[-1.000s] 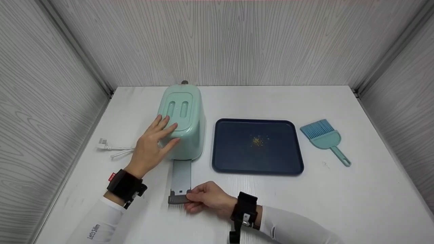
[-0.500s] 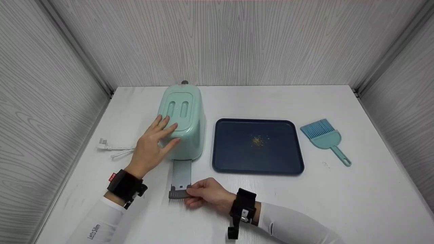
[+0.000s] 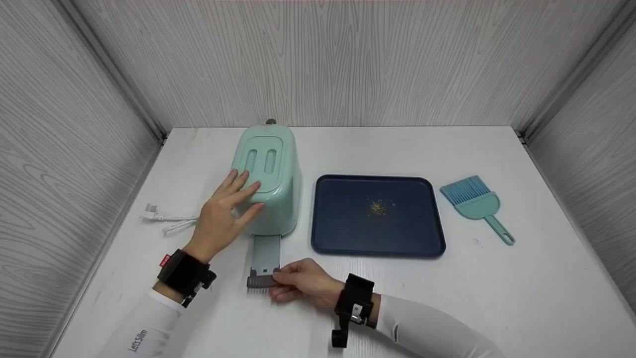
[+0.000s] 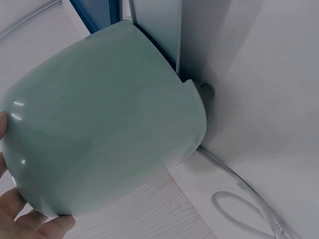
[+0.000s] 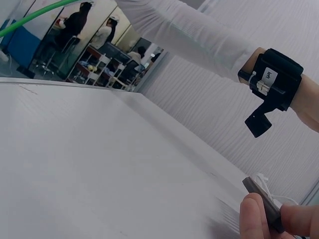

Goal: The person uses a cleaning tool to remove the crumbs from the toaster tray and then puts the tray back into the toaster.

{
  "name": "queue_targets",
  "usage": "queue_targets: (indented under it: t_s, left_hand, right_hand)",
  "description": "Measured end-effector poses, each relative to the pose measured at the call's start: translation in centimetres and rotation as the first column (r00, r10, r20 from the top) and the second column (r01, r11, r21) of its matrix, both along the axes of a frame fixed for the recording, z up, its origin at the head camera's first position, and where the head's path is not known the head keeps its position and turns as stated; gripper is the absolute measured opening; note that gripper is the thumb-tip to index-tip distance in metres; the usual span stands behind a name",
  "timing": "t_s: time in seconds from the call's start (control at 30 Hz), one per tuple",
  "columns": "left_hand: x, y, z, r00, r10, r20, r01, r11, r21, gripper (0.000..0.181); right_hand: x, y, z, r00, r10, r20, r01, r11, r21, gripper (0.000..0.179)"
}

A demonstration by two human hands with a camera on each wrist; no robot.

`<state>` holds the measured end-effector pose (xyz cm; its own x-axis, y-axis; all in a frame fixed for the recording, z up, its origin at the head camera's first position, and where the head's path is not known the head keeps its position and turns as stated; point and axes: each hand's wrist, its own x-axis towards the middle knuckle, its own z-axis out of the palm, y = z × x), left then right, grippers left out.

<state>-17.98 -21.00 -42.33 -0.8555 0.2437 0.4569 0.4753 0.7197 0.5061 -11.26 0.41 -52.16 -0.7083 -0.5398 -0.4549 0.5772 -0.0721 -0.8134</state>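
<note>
A mint-green toaster (image 3: 285, 199) with a covered top stands left of the middle in the head view. My left hand (image 3: 217, 221) rests on its near top edge, fingers spread. Those fingertips (image 4: 57, 226) touch the shell's edge in the left wrist view. A long grey crumb tray (image 3: 266, 251) sticks out of the toaster's near end. My right hand (image 3: 305, 283) pinches the dark handle (image 3: 261, 282) of that tray between thumb and fingers; the handle's edge (image 5: 264, 201) shows in the right wrist view. The tray's far part is hidden inside the toaster.
To the right of the toaster lies a dark blue tray (image 3: 348, 233) with a small pile of crumbs (image 3: 377, 207). Farther right is a blue-green brush (image 3: 477, 205). A white power cord (image 3: 171, 218) lies at the left. Grey wood-grain panels (image 3: 372, 64) wall the table.
My right hand has moved forward with the crumb tray, which has slid a little farther into the toaster. The left hand and toaster stay in place.
</note>
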Motion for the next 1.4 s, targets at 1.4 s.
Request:
queue_targets:
  t_s: [1.4]
  left_hand:
    - [0.0,0.0,0.0,1.000,0.005,0.009,-0.005,1.000,0.001,0.050]
  right_hand:
    - [-2.1,-1.2,0.2,0.997,-0.071,-0.009,0.072,0.997,0.037,0.020]
